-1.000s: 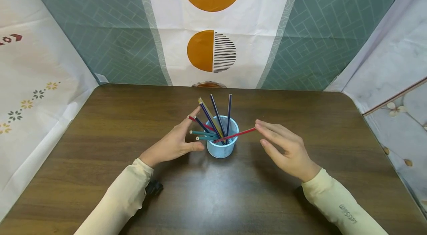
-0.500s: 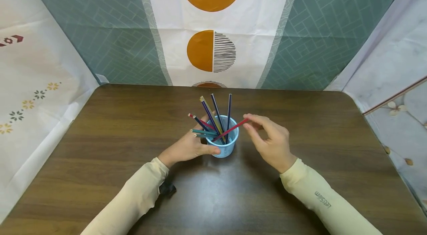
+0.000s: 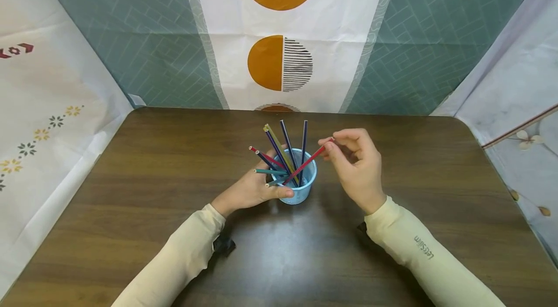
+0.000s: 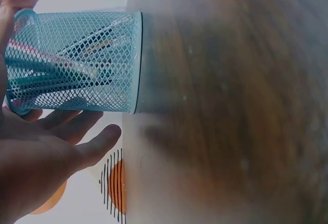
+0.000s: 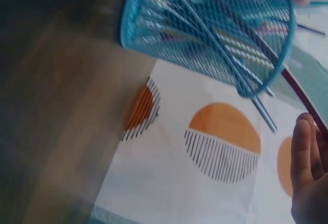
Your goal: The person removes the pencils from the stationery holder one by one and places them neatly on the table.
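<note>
A light blue mesh pencil cup (image 3: pixel 300 195) stands upright on the table with several pencils leaning in it. My left hand (image 3: pixel 250 190) holds the cup from its left side, thumb (image 3: pixel 283 192) on the near side just below the rim. In the left wrist view its fingers (image 4: pixel 77 126) reach along the mesh wall of the cup (image 4: pixel 77 24). Between thumb and fingers, my right hand (image 3: pixel 359 166) pinches the upper end of a red pencil (image 3: pixel 315 154). That pencil slants out over the cup's right rim, its lower part still inside, as the right wrist view also shows.
Blue, yellow, teal and a second red pencil (image 3: pixel 266 155) stick out of the cup towards the back and left. The brown wooden table (image 3: pixel 144 191) meets a patterned cloth wall (image 3: pixel 165 69) behind and white cloths at both sides.
My left hand has moved right and taken hold of the cup. The right hand has closed on the red pencil and lifted its outer end, so it slants more steeply.
</note>
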Demonstrator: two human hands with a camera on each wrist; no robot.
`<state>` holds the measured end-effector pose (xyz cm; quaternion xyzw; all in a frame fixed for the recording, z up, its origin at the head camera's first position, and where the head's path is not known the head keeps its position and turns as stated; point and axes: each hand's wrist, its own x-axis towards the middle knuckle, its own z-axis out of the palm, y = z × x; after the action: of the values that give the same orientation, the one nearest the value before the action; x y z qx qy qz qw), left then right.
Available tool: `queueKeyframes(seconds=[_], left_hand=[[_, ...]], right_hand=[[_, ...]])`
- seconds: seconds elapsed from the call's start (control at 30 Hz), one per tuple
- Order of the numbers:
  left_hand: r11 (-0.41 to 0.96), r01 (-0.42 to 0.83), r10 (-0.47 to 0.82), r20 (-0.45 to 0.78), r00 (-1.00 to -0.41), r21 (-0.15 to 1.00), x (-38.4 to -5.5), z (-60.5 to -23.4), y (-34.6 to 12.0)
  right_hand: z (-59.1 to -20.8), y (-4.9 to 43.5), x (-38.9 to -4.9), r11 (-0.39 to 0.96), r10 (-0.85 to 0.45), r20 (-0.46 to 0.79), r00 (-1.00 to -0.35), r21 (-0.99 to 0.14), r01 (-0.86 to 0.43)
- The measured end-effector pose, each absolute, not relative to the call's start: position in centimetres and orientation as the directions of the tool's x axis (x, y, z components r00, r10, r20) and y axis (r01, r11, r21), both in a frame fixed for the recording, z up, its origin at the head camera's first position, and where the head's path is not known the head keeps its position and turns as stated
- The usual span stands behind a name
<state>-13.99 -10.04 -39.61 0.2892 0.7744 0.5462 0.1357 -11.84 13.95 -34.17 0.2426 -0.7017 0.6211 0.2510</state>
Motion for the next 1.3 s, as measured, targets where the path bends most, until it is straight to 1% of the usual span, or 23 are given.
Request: queueKeyframes(seconds=[0.2,0.5,0.73,0.87,1.03,1.3], left_hand=[[0.250,0.309,0.596,0.106,-0.796,0.918,-14.0,-39.5,-9.8],[0.261,0.318,0.600,0.105,-0.793,0.912,-14.0,-39.2,-9.6],[0.239,0.345,0.607,0.138,-0.782,0.908,-14.0,-39.2,-9.7],[0.234,0.332,0.607,0.130,-0.784,0.914,-14.0,-39.2,-9.6],[0.239,0.310,0.605,0.109,-0.789,0.920,-14.0,-39.1,-9.6],[0.218,0.308,0.610,0.117,-0.784,0.926,-13.9,-39.2,-9.7]], right_hand=[[-33.0,15.4,-12.6,0.018,0.061,0.641,-0.765,-0.767,-0.641],[-31.3,17.2,-13.9,-0.104,0.181,0.689,-0.702,-0.697,-0.710],[-29.9,18.4,-14.4,-0.216,0.313,0.662,-0.681,-0.649,-0.730],[-29.2,19.1,-14.5,-0.256,0.370,0.635,-0.678,-0.632,-0.731],[-29.1,19.6,-14.5,-0.279,0.391,0.623,-0.678,-0.621,-0.732],[-29.9,20.0,-15.0,-0.269,0.357,0.623,-0.696,-0.645,-0.715]])
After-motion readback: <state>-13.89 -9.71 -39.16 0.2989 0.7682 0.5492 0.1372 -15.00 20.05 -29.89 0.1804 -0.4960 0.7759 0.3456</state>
